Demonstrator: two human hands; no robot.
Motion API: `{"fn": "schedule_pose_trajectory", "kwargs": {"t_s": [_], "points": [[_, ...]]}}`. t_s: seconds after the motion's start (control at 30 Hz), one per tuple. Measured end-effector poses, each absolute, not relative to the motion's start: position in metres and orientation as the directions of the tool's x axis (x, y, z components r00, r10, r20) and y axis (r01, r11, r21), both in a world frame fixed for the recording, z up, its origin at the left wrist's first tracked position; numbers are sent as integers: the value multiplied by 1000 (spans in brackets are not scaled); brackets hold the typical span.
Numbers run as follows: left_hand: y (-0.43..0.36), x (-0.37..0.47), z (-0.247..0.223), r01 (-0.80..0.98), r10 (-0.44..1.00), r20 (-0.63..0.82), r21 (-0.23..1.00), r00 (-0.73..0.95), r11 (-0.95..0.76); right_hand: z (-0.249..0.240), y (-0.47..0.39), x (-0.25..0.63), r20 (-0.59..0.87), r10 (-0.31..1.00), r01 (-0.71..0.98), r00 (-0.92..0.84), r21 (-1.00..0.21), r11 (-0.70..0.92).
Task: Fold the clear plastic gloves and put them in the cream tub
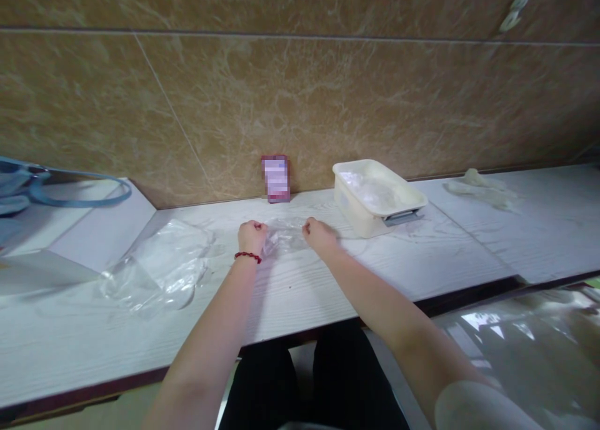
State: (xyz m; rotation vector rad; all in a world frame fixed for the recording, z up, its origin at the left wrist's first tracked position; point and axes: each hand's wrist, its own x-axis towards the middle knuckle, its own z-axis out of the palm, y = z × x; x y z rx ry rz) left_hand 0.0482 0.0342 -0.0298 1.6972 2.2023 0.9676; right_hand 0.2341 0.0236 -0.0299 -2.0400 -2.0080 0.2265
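Note:
A clear plastic bag [285, 235] is stretched between my two hands, just above the white wood-grain table [300, 292]. My left hand [252, 236], with a dark red bead bracelet at the wrist, is closed on the bag's left side. On its right side, my right hand [319, 235] pinches the edge with fingers pressed together. To the left lies a flat pile of clear plastic bags [164, 261]. A cream plastic bin [359, 214] stands right of my right hand, with clear plastic inside.
A phone [277, 179] with a blurred screen leans against the brown tiled wall [300, 105]. An open white box [94, 230] and a blue strap [84, 200] are at the far left. Whitish crumpled gloves or plastic [482, 189] lie at the right, past a seam in the tabletop.

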Motion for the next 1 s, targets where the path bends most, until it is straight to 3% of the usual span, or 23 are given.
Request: {"fn": "schedule_pose_trajectory", "kwargs": {"t_s": [0.37,0.63,0.77,0.83,0.9,1.0], "points": [[42,40,-38,660,898,160,732,-410,171,-41,39,234,221,974,880,-50,-452,148],[41,29,-37,726,924,152,668,-350,165,-36,35,233,240,968,892,-70,-419,169],[32,22,-23,832,919,229,532,-320,158,-33,33,233,232,965,916,-119,-349,197],[26,25,-15,893,919,314,443,-237,79,-33,33,233,218,966,920,-137,-333,206],[20,35,-11,922,939,343,371,-28,-108,-34,32,233,204,968,923,-145,-325,207],[16,58,-16,874,914,249,295,319,-386,-36,33,232,214,967,925,-141,-318,205]]}}
